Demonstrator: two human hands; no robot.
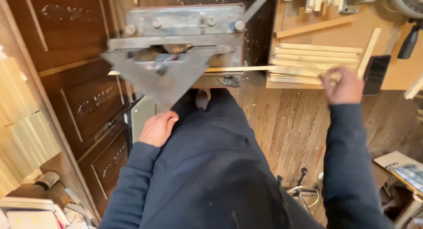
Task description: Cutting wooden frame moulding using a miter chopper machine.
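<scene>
My right hand [343, 84] reaches out to a stack of pale wooden strips [315, 61] on a low wooden bench and touches the front strips; whether its fingers grip one is blurred. A long thin strip [240, 69] runs from the stack to a grey metal cutting machine [185, 35] with a triangular plate [165, 77] in front of me. Fingers curled, my left hand [156, 128] rests near my thigh just below that plate, holding nothing visible.
Dark carved wooden door panels [83, 101] lean at the left. Pale moulding pieces [20, 136] stand at the far left. More wooden sticks [317, 0] and a black-handled tool [410, 42] lie on the bench. A worn plank floor [291, 123] lies below, with clutter at the lower right.
</scene>
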